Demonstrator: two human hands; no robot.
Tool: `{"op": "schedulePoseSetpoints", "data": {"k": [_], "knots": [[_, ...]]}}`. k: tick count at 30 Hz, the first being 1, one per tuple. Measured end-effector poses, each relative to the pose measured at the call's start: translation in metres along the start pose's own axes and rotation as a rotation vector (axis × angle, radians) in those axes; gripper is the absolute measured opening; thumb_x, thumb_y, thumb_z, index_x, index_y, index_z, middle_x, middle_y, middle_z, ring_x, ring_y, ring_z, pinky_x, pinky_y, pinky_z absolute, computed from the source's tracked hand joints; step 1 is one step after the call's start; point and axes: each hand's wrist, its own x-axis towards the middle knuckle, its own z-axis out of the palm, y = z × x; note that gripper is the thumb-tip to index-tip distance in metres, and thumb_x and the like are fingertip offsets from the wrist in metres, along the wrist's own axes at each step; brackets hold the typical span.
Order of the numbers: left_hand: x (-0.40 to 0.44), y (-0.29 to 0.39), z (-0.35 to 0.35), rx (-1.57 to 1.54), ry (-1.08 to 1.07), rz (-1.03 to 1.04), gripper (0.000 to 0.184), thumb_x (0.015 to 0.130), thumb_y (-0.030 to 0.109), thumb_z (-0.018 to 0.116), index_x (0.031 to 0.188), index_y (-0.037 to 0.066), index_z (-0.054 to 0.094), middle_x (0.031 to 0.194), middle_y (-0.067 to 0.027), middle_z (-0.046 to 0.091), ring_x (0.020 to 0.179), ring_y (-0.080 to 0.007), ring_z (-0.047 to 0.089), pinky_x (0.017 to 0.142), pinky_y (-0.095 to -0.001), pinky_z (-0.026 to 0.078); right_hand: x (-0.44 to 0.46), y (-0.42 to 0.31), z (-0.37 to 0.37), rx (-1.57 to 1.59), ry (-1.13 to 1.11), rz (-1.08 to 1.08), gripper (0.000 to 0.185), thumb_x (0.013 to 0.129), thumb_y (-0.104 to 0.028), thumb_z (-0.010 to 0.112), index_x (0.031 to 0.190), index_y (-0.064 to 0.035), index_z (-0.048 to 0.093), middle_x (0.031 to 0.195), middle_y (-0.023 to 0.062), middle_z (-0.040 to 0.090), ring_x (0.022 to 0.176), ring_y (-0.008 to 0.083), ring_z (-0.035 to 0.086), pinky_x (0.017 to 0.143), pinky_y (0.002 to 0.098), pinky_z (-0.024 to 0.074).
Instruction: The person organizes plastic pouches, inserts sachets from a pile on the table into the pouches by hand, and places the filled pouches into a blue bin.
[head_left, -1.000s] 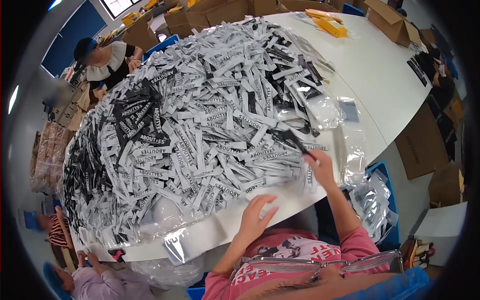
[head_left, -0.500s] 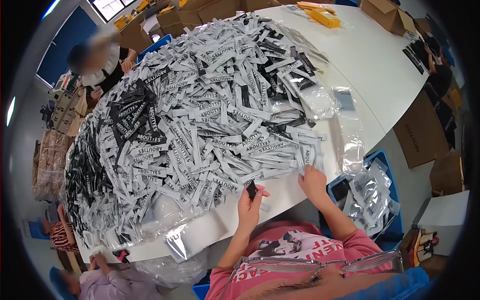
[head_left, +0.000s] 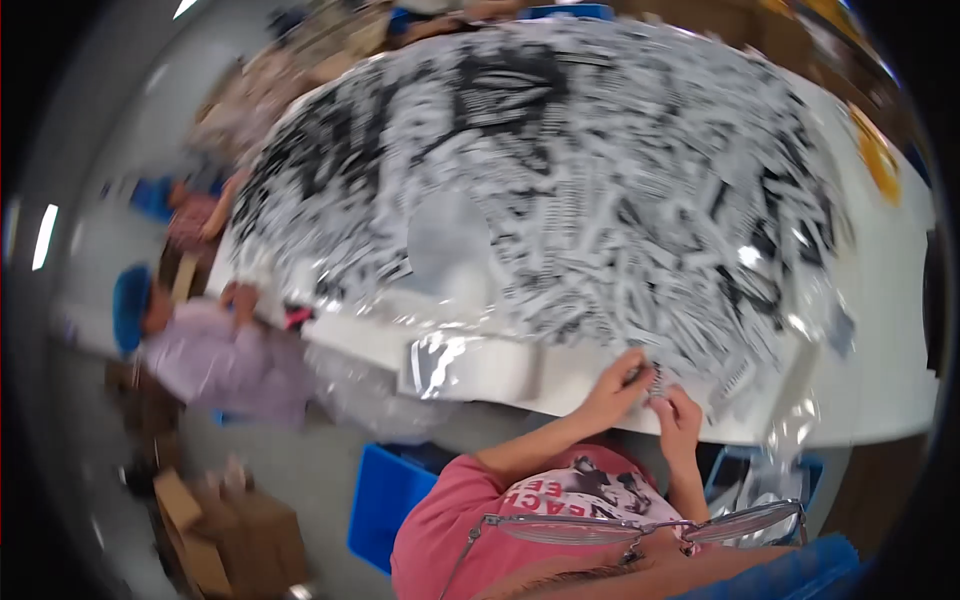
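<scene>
My left hand (head_left: 617, 387) is closed around a dark packet, mostly hidden by the fingers, near the table's front edge. Close beside it, my right hand (head_left: 677, 412) pinches the lower end of a small printed packet (head_left: 656, 380) that stands between the two hands. Beyond them, a large blurred pile of white and black packets (head_left: 590, 200) spreads over the white table (head_left: 880, 330). A clear plastic packet stack (head_left: 465, 368) lies at the front edge, left of my hands.
A person in a light purple top (head_left: 215, 350) is at the left table end, with another person (head_left: 195, 215) beyond. Blue bins (head_left: 385, 510) stand below the table. Cardboard boxes (head_left: 250, 540) sit on the floor at lower left. Yellow packaging (head_left: 877, 155) lies at right.
The view has swung left. My left hand took up a dark packet earlier; my right hand has come from the pile's edge to beside it, with a printed packet now between them.
</scene>
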Motion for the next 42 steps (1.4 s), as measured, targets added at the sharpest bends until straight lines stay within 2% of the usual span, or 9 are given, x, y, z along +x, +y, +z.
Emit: {"op": "schedulePoseSetpoints", "data": {"k": [3,7,13,16,20,23,29,32,42], "knots": [[-0.013,0.012,-0.009,-0.224,-0.124,-0.052,0.033,0.099,0.015,0.045,0.130,0.002,0.041,0.092,-0.0019,0.052,0.081,-0.0093,0.050,0.073,-0.0247,0.043,0.006,0.005,0.016,0.169,-0.061,0.026,0.014,0.088,-0.007,0.056,0.083,0.0046,0.062,0.079,0.0093,0.062,0.078,0.0147,0.056,0.067,0.0255,0.0427],[-0.026,0.012,-0.020,-0.128,0.023,0.035,0.020,0.097,0.018,0.050,0.111,0.004,0.045,0.093,-0.0057,0.049,0.078,-0.0085,0.046,0.067,-0.0256,0.040,0.021,-0.005,0.041,0.147,-0.103,-0.129,0.012,0.089,-0.005,0.055,0.094,0.0036,0.061,0.101,0.0114,0.060,0.101,0.0153,0.050,0.075,0.0250,0.0435],[-0.034,0.041,-0.049,0.756,0.305,0.644,0.025,0.089,0.024,0.059,0.103,0.006,0.048,0.107,-0.0146,0.047,0.095,-0.0270,0.050,0.084,-0.0405,0.037,0.031,0.010,0.052,0.276,-0.548,0.121,0.029,0.089,-0.008,0.057,0.116,0.0016,0.051,0.098,0.0071,0.060,0.087,0.0095,0.052,0.073,0.0229,0.0431],[-0.067,0.063,-0.078,0.784,0.396,0.372,0.035,0.087,0.028,0.060,0.112,0.006,0.047,0.124,-0.0169,0.046,0.119,-0.0351,0.040,0.099,-0.0424,0.030,0.036,0.012,0.066,0.155,-0.582,-0.004,0.011,0.092,-0.005,0.051,0.101,0.0001,0.054,0.085,0.0055,0.059,0.077,0.0083,0.053,0.068,0.0241,0.0431],[-0.100,0.045,-0.148,1.124,0.837,-0.133,0.035,0.079,0.030,0.070,0.093,0.003,0.054,0.098,-0.0152,0.054,0.096,-0.0343,0.051,0.082,-0.0416,0.040,0.035,-0.023,0.090,0.293,-0.449,-0.036,0.009,0.094,-0.003,0.046,0.095,0.0027,0.052,0.079,0.0065,0.059,0.071,0.0127,0.055,0.068,0.0262,0.0444],[-0.120,0.016,-0.178,0.998,0.742,-0.275,0.035,0.078,0.030,0.071,0.092,0.002,0.055,0.095,-0.0159,0.054,0.091,-0.0328,0.052,0.078,-0.0384,0.042,0.033,-0.025,0.096,0.321,-0.491,-0.029,0.009,0.094,-0.003,0.045,0.094,0.0029,0.051,0.077,0.0073,0.060,0.070,0.0126,0.056,0.068,0.0262,0.0443],[-0.126,0.011,-0.200,0.610,0.662,-0.279,0.035,0.081,0.026,0.071,0.098,0.000,0.055,0.092,-0.0120,0.054,0.079,-0.0208,0.054,0.072,-0.0326,0.046,0.031,-0.023,0.098,0.309,-0.505,-0.009,0.008,0.094,-0.003,0.045,0.095,0.0022,0.051,0.078,0.0083,0.061,0.071,0.0125,0.056,0.068,0.0264,0.0445],[-0.121,0.022,-0.185,0.924,0.678,-0.116,0.030,0.081,0.022,0.071,0.097,0.001,0.056,0.088,-0.0114,0.056,0.076,-0.0191,0.054,0.070,-0.0312,0.046,0.029,-0.025,0.101,0.310,-0.516,-0.003,0.008,0.095,-0.004,0.045,0.094,0.0018,0.051,0.078,0.0077,0.061,0.070,0.0123,0.056,0.067,0.0261,0.0442],[-0.123,0.052,-0.183,0.658,0.753,-0.101,0.023,0.080,0.020,0.072,0.083,0.001,0.060,0.067,-0.0075,0.056,0.061,-0.0158,0.053,0.059,-0.0300,0.044,0.034,-0.031,0.112,0.392,-0.521,0.011,0.005,0.091,-0.004,0.051,0.093,0.0002,0.051,0.075,0.0048,0.058,0.065,0.0094,0.053,0.062,0.0228,0.0420]]}}
